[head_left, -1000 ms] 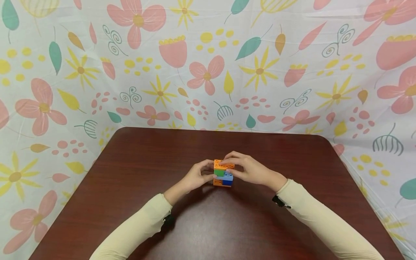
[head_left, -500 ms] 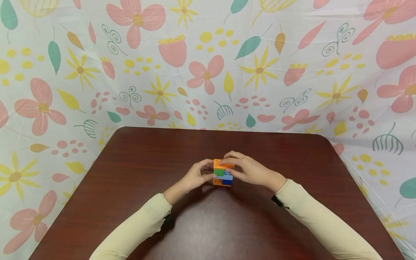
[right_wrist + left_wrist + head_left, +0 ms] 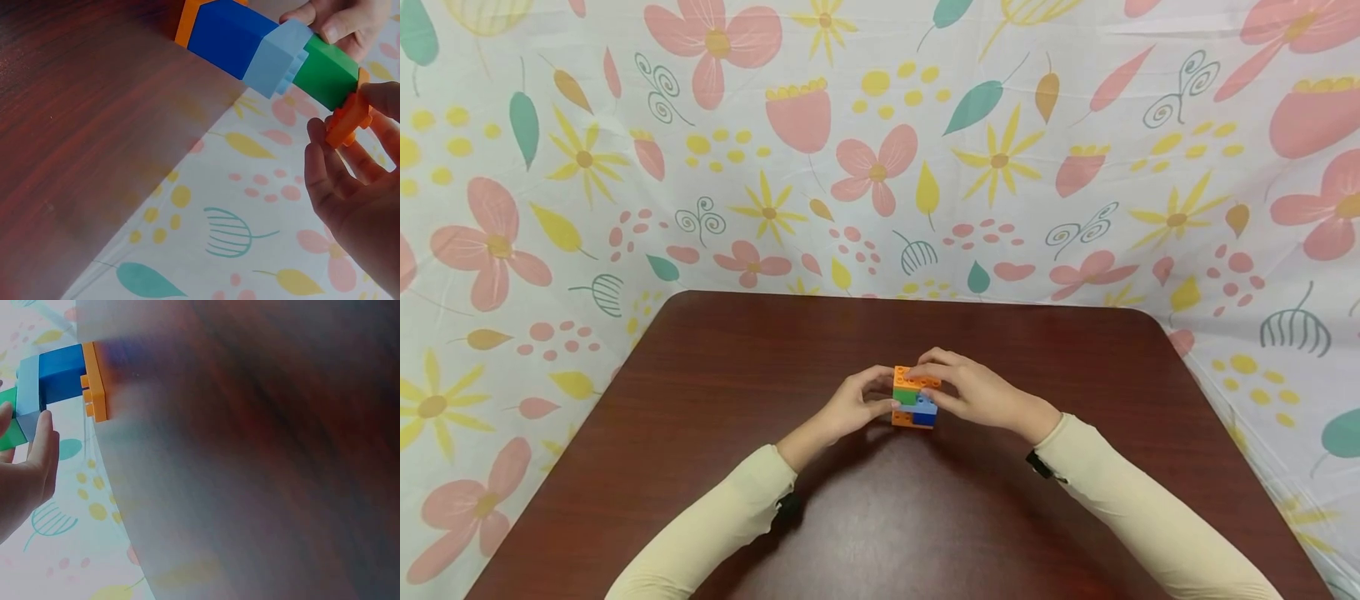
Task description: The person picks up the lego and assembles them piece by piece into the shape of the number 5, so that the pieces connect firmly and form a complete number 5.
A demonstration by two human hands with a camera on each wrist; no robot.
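Note:
A small stack of toy building bricks stands upright on the table. From the bottom it has an orange plate (image 3: 97, 381), a dark blue brick (image 3: 228, 37), a light blue brick (image 3: 272, 59), a green brick (image 3: 325, 72) and an orange top plate (image 3: 904, 375). My left hand (image 3: 850, 407) holds the stack from the left around the green and light blue bricks, thumb at the front. From the right, my right hand (image 3: 983, 393) pinches the orange top plate between thumb and fingers. In the right wrist view that plate overhangs the green brick.
The dark brown table (image 3: 865, 517) has rounded far corners. Behind and beside it hangs a white cloth (image 3: 880, 92) printed with flowers and leaves. Black straps (image 3: 1041, 463) show at both sleeve cuffs.

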